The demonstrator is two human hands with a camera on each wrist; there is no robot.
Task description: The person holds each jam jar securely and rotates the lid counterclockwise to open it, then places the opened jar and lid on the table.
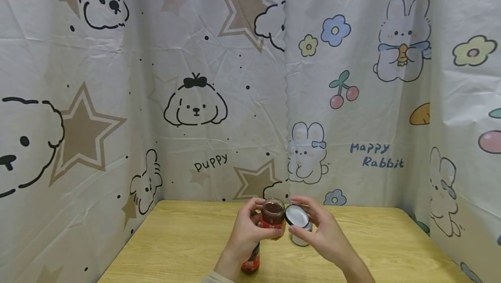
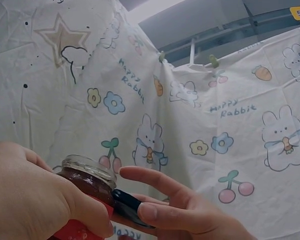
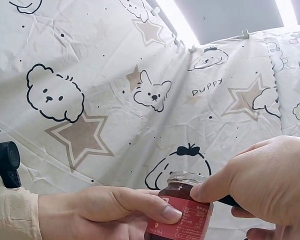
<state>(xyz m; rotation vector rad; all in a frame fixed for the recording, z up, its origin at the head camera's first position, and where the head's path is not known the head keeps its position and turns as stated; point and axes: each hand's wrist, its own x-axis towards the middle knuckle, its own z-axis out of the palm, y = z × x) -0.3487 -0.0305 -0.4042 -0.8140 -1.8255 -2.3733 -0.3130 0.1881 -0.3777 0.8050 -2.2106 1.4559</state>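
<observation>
My left hand (image 1: 247, 227) grips a glass jar (image 1: 273, 218) with a red label and dark reddish-brown contents. The jar's mouth is uncovered, and its clear threaded rim (image 3: 186, 177) shows in the right wrist view. Just to the right, my right hand (image 1: 326, 235) pinches a round lid (image 1: 297, 216) between thumb and fingers. White inside and black at the edge, the lid is tilted with its inner face toward the head camera. Its dark edge (image 2: 132, 207) sits close beside the jar's shoulder in the left wrist view.
A dark bottle with a red label (image 1: 251, 264) stands on the wooden table (image 1: 176, 235), partly behind my left wrist. Below the lid stands a pale cylindrical container (image 1: 301, 239), its top hidden. Printed curtains (image 1: 219, 144) enclose the table's back and sides.
</observation>
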